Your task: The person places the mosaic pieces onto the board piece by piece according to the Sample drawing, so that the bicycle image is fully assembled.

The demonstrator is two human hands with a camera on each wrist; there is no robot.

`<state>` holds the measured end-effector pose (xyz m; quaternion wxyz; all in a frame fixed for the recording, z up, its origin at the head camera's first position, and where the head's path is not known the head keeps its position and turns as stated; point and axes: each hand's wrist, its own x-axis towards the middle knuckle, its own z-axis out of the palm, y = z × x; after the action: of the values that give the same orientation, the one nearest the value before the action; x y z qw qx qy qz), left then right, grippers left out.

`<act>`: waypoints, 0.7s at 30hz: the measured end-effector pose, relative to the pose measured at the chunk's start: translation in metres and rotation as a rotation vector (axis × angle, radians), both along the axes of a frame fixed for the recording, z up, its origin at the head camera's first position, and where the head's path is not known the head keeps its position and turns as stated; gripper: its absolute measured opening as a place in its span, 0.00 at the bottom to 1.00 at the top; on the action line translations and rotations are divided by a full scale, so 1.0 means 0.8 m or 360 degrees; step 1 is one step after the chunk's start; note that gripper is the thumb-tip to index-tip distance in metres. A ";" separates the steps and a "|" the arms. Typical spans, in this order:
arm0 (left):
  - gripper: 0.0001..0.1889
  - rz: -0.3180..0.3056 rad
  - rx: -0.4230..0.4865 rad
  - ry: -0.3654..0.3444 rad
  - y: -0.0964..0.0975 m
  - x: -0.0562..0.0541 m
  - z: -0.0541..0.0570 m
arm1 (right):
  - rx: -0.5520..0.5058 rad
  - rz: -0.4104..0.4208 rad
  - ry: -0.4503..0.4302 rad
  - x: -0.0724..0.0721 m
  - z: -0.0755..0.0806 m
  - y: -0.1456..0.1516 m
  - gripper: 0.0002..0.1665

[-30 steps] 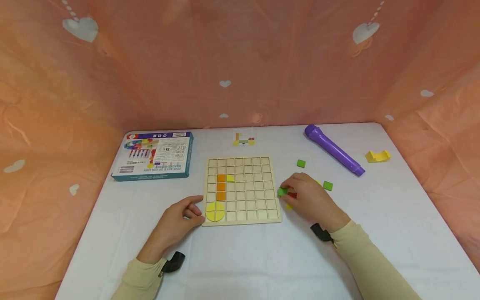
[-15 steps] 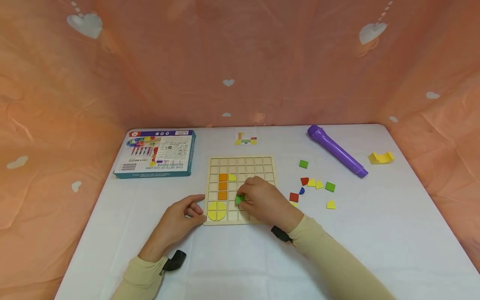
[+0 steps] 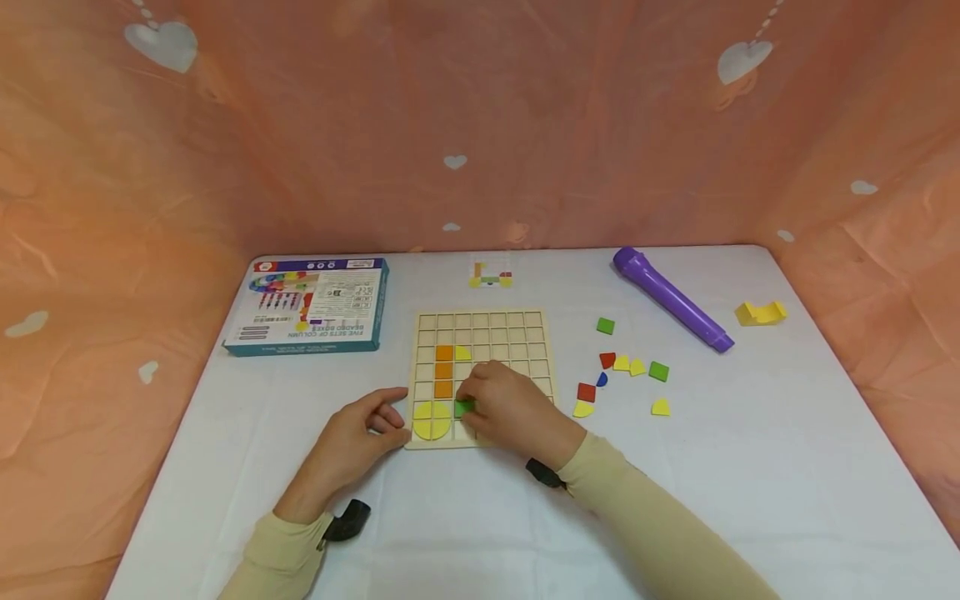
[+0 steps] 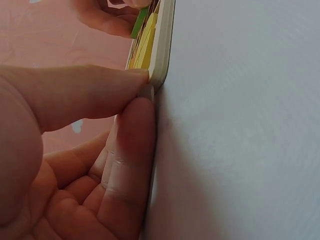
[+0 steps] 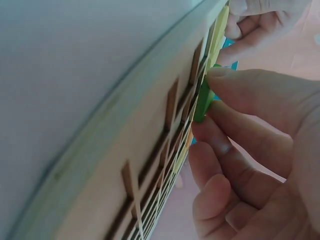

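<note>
My right hand (image 3: 506, 406) pinches a green square tile (image 5: 204, 100) between thumb and fingertips. It holds the tile low over the wooden grid board (image 3: 517, 321), just right of the yellow circle (image 3: 432, 420) made of quarter pieces. My left hand (image 3: 360, 433) touches the board's left side, index fingertip higher up and thumb at the lower corner. In the left wrist view that thumb (image 4: 100, 92) lies against the corner. Three orange squares (image 3: 444, 371) form a column on the board, with one yellow quarter piece (image 3: 462, 353) beside the top one. The right hand covers several cells.
Right of the board lie loose tiles: green squares (image 3: 658, 372), a red square (image 3: 587, 392), a blue half-round (image 3: 602, 379) and yellow quarter pieces (image 3: 661, 407). Farther back are a pattern card (image 3: 491, 274), a purple toy microphone (image 3: 671, 298), a yellow block (image 3: 761, 314) and a box (image 3: 307, 308).
My right hand has carried the green tile left from the loose pieces onto the board, then slightly farther left and down. The left hand has stayed at the board's edge.
</note>
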<state>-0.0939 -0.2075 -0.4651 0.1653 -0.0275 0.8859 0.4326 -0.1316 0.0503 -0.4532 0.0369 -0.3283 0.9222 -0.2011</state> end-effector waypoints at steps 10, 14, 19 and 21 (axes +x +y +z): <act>0.32 -0.0005 -0.0013 0.0000 0.000 0.000 0.002 | 0.0060 -0.0013 0.0008 0.001 -0.001 -0.004 0.08; 0.32 0.0009 -0.0008 -0.0015 0.001 0.001 0.003 | 0.0066 -0.0017 0.0013 0.002 -0.001 -0.004 0.08; 0.32 0.0019 -0.0013 -0.0030 0.002 0.002 0.004 | 0.0068 -0.0019 0.0023 0.001 -0.001 -0.004 0.08; 0.32 0.0016 -0.0018 -0.0030 0.002 0.002 0.004 | 0.0068 -0.0019 0.0025 0.001 -0.001 -0.004 0.08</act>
<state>-0.0921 -0.2060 -0.4620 0.1711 -0.0370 0.8866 0.4280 -0.1308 0.0473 -0.4542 0.0355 -0.3234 0.9285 -0.1791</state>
